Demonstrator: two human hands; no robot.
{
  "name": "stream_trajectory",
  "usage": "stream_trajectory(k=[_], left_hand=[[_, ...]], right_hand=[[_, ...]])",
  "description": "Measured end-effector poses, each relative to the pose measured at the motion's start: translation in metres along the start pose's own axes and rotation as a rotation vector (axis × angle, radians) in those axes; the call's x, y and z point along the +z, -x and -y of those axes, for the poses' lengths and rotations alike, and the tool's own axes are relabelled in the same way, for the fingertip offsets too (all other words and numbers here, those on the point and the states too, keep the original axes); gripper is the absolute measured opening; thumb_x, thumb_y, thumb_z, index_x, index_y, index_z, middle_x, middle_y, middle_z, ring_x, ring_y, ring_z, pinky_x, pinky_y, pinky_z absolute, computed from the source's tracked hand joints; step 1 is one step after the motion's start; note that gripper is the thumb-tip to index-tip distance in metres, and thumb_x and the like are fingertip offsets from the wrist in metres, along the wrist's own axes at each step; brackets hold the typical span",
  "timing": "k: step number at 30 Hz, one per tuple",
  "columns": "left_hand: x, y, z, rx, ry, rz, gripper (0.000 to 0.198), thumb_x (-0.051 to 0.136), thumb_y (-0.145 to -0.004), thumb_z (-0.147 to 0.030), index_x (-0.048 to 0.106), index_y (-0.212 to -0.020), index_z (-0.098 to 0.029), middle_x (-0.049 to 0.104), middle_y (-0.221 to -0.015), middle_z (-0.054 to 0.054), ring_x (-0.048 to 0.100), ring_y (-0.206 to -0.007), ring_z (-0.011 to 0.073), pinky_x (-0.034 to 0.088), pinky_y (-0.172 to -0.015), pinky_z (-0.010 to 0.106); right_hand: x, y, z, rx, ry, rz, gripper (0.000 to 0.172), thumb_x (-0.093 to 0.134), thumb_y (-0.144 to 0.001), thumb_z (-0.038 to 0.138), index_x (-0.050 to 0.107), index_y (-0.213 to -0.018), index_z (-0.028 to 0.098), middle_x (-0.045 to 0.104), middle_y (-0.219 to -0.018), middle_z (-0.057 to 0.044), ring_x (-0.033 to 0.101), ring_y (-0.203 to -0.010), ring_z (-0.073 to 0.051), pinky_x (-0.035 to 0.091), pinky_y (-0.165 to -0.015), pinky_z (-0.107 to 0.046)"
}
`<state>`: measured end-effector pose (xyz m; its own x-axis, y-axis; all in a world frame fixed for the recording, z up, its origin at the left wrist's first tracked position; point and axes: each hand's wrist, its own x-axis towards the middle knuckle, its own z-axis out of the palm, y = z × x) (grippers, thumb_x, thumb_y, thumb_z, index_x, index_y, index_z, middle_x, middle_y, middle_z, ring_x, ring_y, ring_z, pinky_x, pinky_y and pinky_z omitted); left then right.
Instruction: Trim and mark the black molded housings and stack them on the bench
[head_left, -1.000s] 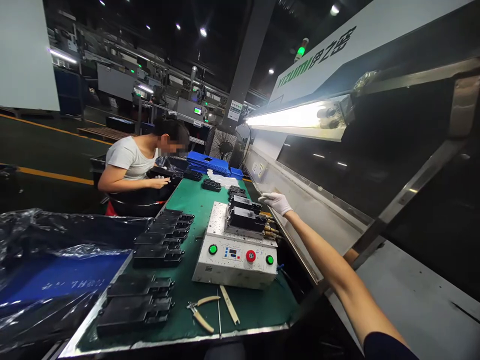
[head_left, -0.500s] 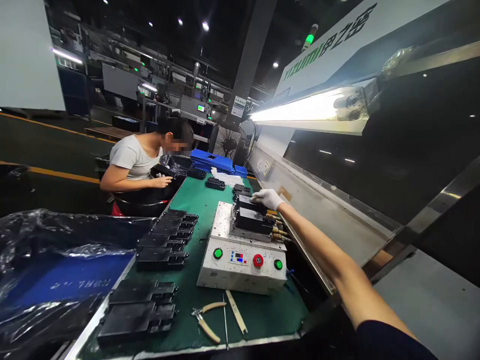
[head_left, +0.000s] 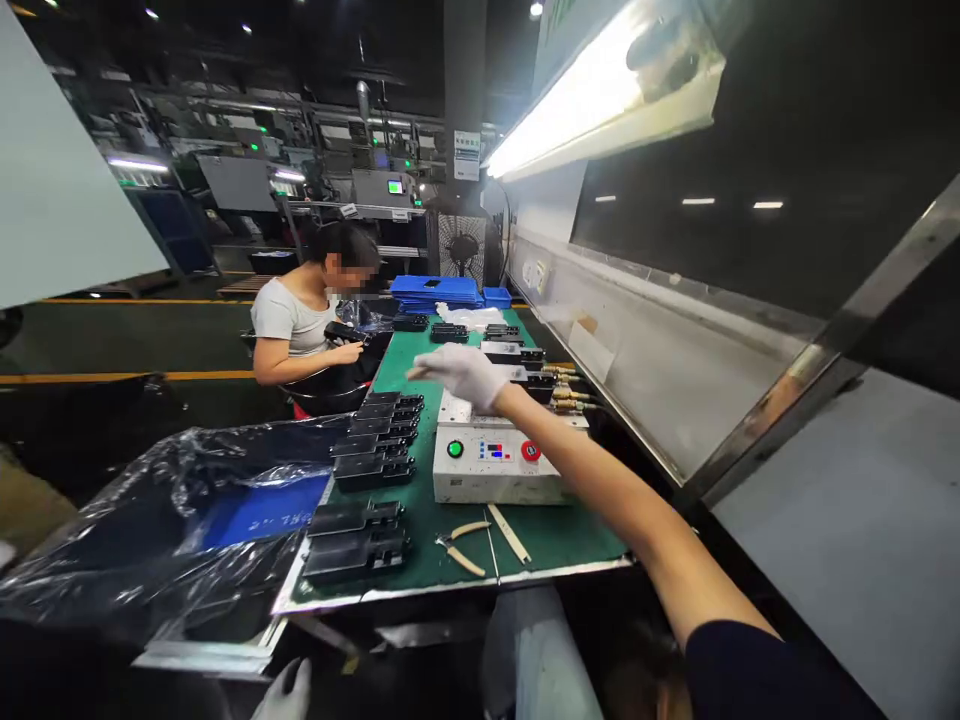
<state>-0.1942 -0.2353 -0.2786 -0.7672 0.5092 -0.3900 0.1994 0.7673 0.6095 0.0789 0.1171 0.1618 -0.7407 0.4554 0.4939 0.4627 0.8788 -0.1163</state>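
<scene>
My right hand (head_left: 463, 376), in a white glove, hovers above the left side of a white machine box (head_left: 480, 480), fingers stretched out and nothing seen in them. Two black plastic housings (head_left: 517, 352) sit in the fixture on top of that box, partly hidden behind the hand and forearm. Low in the view, below the table edge, my gloved left hand (head_left: 289, 692) shows only in part, its fingers apart and no object in it. Several more black housings (head_left: 375, 465) lie in a row along the table's left side.
Nippers (head_left: 463, 550), a thin rod (head_left: 492, 548) and a flat pale strip (head_left: 510, 533) lie on the green table (head_left: 431, 575) near its front edge. A plastic-lined blue bin (head_left: 255, 515) stands at left. Beyond it a co-worker (head_left: 300, 335) sits handling a black part.
My right hand has left the housing on the fixture and moved left, toward me. My left hand has come into view at the bottom. The camera view has shifted.
</scene>
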Motion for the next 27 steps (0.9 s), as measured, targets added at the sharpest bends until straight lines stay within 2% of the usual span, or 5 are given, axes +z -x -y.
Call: stream_trajectory(k=[4,8,11,19,27], left_hand=[[-0.034,0.024,0.017,-0.040,0.033,-0.081,0.038,0.049,-0.078,-0.055,0.075,-0.090,-0.031,0.080,-0.108,0.010,0.073,-0.107,0.0404,0.060,-0.090,0.049],[-0.071,0.047,-0.010,0.135,0.089,-0.269,0.048,0.045,-0.084,-0.057,0.075,-0.098,-0.022,0.078,-0.114,0.017,0.074,-0.104,0.0441,0.060,-0.091,0.059],[-0.086,0.057,-0.063,0.396,0.086,-0.327,0.051,0.041,-0.090,-0.054,0.072,-0.111,-0.020,0.075,-0.124,0.014,0.069,-0.119,0.0363,0.055,-0.107,0.053],[-0.080,0.045,-0.201,1.069,-0.351,-0.082,0.041,0.070,-0.086,-0.050,0.074,-0.117,-0.023,0.069,-0.130,0.010,0.061,-0.126,0.0292,0.043,-0.117,0.042],[-0.068,0.057,-0.221,1.055,-0.669,-0.114,0.063,0.090,-0.067,-0.040,0.066,-0.120,-0.016,0.066,-0.125,0.015,0.061,-0.114,0.0337,0.047,-0.102,0.043]], right_hand=[[0.033,0.164,0.036,-0.126,-0.053,-0.061,0.025,0.056,-0.103,0.023,0.074,-0.120,0.021,0.076,-0.103,-0.006,0.065,-0.094,-0.018,0.050,-0.094,-0.032],[0.082,0.324,0.025,0.409,0.048,-0.021,0.033,0.050,-0.103,0.022,0.080,-0.108,0.034,0.077,-0.106,-0.011,0.068,-0.102,-0.027,0.053,-0.094,-0.041],[0.102,0.379,0.009,0.653,0.093,0.081,0.034,0.051,-0.099,0.022,0.082,-0.109,0.032,0.075,-0.112,-0.016,0.068,-0.104,-0.033,0.054,-0.091,-0.044],[0.109,0.301,0.036,0.798,0.017,0.280,0.036,0.044,-0.106,0.034,0.078,-0.106,0.022,0.073,-0.113,-0.011,0.066,-0.112,-0.023,0.047,-0.099,-0.033],[0.145,0.237,0.043,1.036,-0.011,0.440,0.025,0.062,-0.095,0.022,0.078,-0.105,0.006,0.076,-0.110,-0.027,0.075,-0.105,-0.034,0.054,-0.083,-0.036]])
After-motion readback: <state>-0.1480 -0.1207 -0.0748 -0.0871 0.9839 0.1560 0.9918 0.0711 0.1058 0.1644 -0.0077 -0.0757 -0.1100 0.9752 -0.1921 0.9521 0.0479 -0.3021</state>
